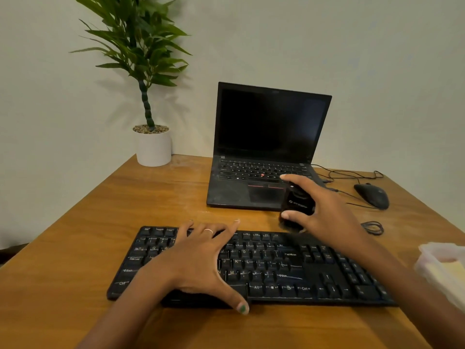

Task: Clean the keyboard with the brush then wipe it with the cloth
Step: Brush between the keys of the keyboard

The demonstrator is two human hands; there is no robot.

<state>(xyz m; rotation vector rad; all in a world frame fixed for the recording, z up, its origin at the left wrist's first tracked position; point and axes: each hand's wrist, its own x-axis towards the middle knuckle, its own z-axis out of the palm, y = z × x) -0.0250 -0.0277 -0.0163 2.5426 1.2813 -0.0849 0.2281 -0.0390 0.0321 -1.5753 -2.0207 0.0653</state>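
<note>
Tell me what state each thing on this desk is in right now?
Laptop: lid open, screen dark.
Keyboard: flat on desk, left hand pressing it, fingers spread.
Brush: gripped by right hand, bristles at keyboard's top edge.
Mouse: untouched, cable attached.
Plastic container: at right edge; open or closed, cannot tell.

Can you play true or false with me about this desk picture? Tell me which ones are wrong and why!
1. The right hand holds a black brush. True.
2. The left hand is up in the air. False: it lies flat on the keyboard, fingers spread.
3. The laptop screen shows a cartoon. False: the screen is dark.
4. A plant in a white pot stands at the back of the table. True.
5. The mouse sits on the keyboard. False: it lies on the table, right of the laptop.
</note>
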